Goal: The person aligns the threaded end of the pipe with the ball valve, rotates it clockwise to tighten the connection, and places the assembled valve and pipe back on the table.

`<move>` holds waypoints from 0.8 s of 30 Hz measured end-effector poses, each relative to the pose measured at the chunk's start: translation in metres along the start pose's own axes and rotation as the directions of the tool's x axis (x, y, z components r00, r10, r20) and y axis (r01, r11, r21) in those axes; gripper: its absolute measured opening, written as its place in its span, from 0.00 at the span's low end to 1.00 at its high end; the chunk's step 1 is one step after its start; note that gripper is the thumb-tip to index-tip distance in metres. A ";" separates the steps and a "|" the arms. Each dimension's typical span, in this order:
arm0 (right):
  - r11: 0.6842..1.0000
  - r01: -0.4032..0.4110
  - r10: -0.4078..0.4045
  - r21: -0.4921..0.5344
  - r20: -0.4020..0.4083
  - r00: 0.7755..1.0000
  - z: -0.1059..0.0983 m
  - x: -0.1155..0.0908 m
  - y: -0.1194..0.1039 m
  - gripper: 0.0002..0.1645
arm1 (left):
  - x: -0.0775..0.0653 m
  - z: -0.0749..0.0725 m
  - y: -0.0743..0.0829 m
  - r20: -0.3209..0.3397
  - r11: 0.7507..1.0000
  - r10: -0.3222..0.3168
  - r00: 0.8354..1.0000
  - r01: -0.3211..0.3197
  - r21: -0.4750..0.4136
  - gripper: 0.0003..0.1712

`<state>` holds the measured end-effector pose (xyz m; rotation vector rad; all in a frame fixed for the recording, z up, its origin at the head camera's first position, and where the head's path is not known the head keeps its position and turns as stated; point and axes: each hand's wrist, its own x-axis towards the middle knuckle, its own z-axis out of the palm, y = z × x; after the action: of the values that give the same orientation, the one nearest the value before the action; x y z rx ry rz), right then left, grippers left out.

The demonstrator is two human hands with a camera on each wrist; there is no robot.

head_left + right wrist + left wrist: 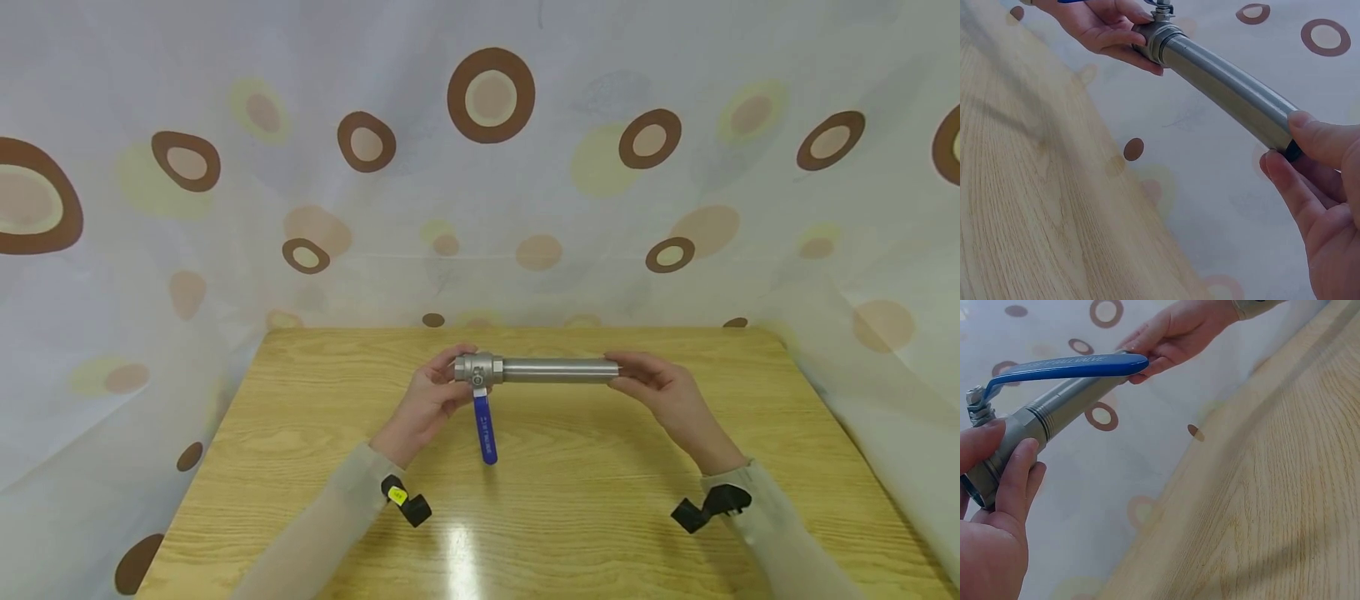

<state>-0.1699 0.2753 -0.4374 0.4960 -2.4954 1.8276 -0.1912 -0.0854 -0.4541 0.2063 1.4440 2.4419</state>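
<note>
A steel ball valve with a blue lever handle is joined to a straight steel pipe. My left hand grips the valve body, thumb on the near side and fingers round the far side. At the pipe's far right end, my right hand pinches it between thumb and fingers. In the left wrist view, several thread turns show where the pipe enters the valve. The lever runs alongside the pipe there, while the head view has it pointing toward me. Valve and pipe are held up level above the table.
The wooden table spreads beneath both hands, its back edge against a pale curtain printed with brown and yellow ovals. The curtain also rises along both sides. A black camera mount sits on each wrist.
</note>
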 end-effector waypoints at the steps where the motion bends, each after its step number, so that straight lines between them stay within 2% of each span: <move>1: 1.000 -0.005 0.005 -0.009 -0.005 1.000 0.000 0.000 0.000 0.25 | 0.000 0.000 0.000 -0.001 1.000 -0.001 1.000 0.001 0.000 0.36; 12: 1.000 -0.007 0.007 0.013 0.008 1.000 0.001 0.000 -0.001 0.26 | 0.001 0.000 0.000 -0.003 1.000 0.004 1.000 -0.004 0.001 0.35; 16: 1.000 -0.010 0.009 -0.021 -0.010 1.000 0.000 -0.001 0.000 0.24 | 0.002 -0.002 -0.003 0.022 1.000 0.016 1.000 -0.016 0.014 0.36; 24: 0.999 -0.015 0.015 0.031 0.001 1.000 0.001 -0.002 -0.001 0.25 | 0.002 -0.004 -0.005 0.078 0.999 0.023 0.997 -0.026 0.028 0.36</move>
<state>-0.1676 0.2742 -0.4369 0.4808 -2.4819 1.8745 -0.1936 -0.0857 -0.4601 0.3230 1.4525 2.4054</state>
